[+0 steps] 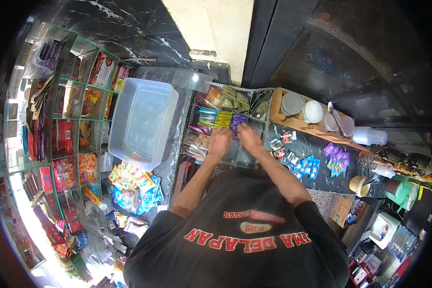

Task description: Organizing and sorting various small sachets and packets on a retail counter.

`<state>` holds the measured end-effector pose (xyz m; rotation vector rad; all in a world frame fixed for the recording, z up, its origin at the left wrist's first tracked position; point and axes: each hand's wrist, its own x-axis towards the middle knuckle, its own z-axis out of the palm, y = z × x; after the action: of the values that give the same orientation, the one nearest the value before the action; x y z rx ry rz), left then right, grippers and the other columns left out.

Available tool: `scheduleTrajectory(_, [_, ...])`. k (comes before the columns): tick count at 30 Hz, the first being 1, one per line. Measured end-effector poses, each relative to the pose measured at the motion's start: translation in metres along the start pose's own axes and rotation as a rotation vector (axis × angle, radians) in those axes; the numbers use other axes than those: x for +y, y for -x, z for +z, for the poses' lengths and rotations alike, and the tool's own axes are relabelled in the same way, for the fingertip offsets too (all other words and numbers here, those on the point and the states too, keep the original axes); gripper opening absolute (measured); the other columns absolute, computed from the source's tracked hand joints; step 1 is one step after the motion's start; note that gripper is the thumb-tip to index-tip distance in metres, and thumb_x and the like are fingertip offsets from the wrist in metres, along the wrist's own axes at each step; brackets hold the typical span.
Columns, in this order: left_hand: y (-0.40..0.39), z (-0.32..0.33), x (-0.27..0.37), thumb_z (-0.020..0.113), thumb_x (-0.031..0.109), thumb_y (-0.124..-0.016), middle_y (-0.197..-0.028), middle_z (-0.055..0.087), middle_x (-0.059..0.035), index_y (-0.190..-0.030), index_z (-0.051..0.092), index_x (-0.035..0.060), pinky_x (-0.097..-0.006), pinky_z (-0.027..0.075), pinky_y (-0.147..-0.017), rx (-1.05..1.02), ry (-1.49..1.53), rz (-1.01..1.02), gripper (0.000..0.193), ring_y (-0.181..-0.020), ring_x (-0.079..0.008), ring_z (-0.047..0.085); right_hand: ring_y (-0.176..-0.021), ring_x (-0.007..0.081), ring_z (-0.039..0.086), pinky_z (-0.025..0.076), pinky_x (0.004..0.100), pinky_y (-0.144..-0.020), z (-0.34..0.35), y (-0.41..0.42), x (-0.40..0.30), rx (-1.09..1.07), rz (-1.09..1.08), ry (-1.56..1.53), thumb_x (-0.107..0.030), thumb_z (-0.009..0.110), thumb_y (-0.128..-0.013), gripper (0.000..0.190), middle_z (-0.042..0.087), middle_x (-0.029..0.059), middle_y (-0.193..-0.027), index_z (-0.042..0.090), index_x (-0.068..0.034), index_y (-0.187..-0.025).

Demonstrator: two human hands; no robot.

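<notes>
A divided tray (pixel 267 122) lies before me against the wall. My left hand (pixel 221 139) is at the near edge of a row of yellow sachets (pixel 223 119), its fingers bent downward. Beside it, the fingertips of my right hand (pixel 249 137) touch purple sachets (pixel 238 120) in the adjoining compartment. Whether either hand grips a sachet is hidden by the fingers. Left of the yellow row stand blue-green sachets (pixel 207 117). Olive-green packets (pixel 234 99) and orange-brown packets (pixel 214 96) fill compartments behind. More brownish packets (pixel 197 144) lie left of my left hand.
On the left stand a translucent plastic tub (pixel 144 118), a pile of sachets (pixel 135 187) and glass shelving (pixel 66 118) with packaged goods. To the right are a wooden rack (pixel 298 122) with lidded tubs, loose blue sachets (pixel 307 166), purple sachets (pixel 336 160) and a yellowish cup (pixel 358 186).
</notes>
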<state>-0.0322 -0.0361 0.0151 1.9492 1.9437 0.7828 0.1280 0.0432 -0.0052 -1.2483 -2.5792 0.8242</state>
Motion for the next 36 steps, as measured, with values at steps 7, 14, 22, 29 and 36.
scheduleTrajectory(7, [-0.009, 0.005, 0.005, 0.067, 0.004, -0.082, -0.095, 0.071, -0.0114, -0.097, 0.071, 0.0056, -0.0434, 0.052, -0.086, -0.087, -0.065, 0.012, 0.015, -0.097, -0.0316, 0.064, -0.099, 0.0414, 0.068, 0.056, 0.05, -0.086, -0.007, 0.013, 0.006, 0.051, 0.015, -0.113, -0.008, 0.066, -0.091, 0.022, 0.068, 0.0178, -0.113, 0.069, -0.005, -0.113])
scheduleTrajectory(14, [-0.014, 0.0, 0.019, 0.067, 0.002, -0.082, -0.098, 0.071, -0.0142, -0.101, 0.069, 0.0043, -0.0454, 0.053, -0.086, -0.005, -0.035, -0.044, 0.019, -0.095, -0.0347, 0.065, -0.098, 0.0395, 0.068, 0.057, 0.0484, -0.087, -0.017, 0.009, 0.005, 0.071, 0.006, -0.137, -0.011, 0.064, -0.093, 0.018, 0.066, 0.0128, -0.115, 0.074, -0.004, -0.107])
scheduleTrajectory(22, [-0.007, 0.014, 0.001, 0.066, 0.0, -0.083, -0.098, 0.07, -0.0156, -0.118, 0.067, 0.0026, -0.0458, 0.054, -0.086, 0.012, 0.077, -0.002, 0.035, -0.096, -0.0355, 0.065, -0.109, 0.0376, 0.065, 0.056, 0.0473, -0.091, -0.012, 0.01, 0.004, 0.081, -0.09, -0.062, -0.013, 0.066, -0.088, 0.025, 0.065, 0.0139, -0.115, 0.067, -0.005, -0.112])
scheduleTrajectory(29, [-0.004, 0.007, 0.01, 0.067, 0.002, -0.082, -0.102, 0.065, -0.0133, -0.115, 0.069, 0.0039, -0.0471, 0.051, -0.089, 0.041, 0.003, 0.019, 0.034, -0.101, -0.0347, 0.062, -0.106, 0.0354, 0.065, 0.056, 0.0465, -0.09, 0.002, 0.005, 0.008, 0.097, -0.045, 0.038, -0.01, 0.067, -0.086, 0.02, 0.065, 0.0127, -0.111, 0.066, -0.006, -0.106])
scheduleTrajectory(36, [-0.008, 0.006, 0.0, 0.07, 0.007, -0.081, -0.1, 0.063, -0.0077, -0.102, 0.072, 0.0086, -0.0436, 0.048, -0.083, 0.046, -0.115, 0.026, 0.021, -0.098, -0.0296, 0.06, -0.105, 0.0365, 0.064, 0.056, 0.0478, -0.088, 0.003, 0.007, 0.003, 0.152, -0.069, 0.009, -0.008, 0.064, -0.087, 0.014, 0.063, 0.0154, -0.107, 0.066, -0.005, -0.1])
